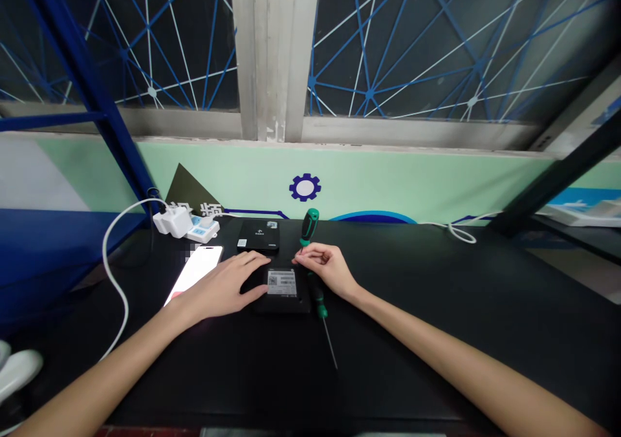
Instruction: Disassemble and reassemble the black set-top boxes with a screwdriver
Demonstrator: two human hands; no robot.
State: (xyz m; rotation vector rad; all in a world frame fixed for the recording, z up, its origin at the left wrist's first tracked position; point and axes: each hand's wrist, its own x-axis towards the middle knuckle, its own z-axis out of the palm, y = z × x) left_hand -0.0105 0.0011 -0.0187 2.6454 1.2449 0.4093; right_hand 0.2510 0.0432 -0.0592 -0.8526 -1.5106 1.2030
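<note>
A flat black box (pixel 286 304) with a printed white label facing up lies on the dark table. My left hand (pixel 233 285) rests at its left side, fingers spread, thumb by the label. Near the box's far right corner my right hand (pixel 323 262) is closed in a pinch around the lower part of a green-and-black screwdriver (pixel 309 227). That screwdriver stands nearly upright, handle on top; its tip is hidden by the fingers. A second green-and-black screwdriver (pixel 321 306) lies along the box's right side, its shaft pointing toward me.
A second black box (pixel 259 235) lies behind the labelled one. A lit phone (pixel 198 269) is left of my left hand, partly under the forearm. Behind it are a white charger (pixel 175 222) and power strip (pixel 202 229), with a white cable (pixel 105 256) curving down.
</note>
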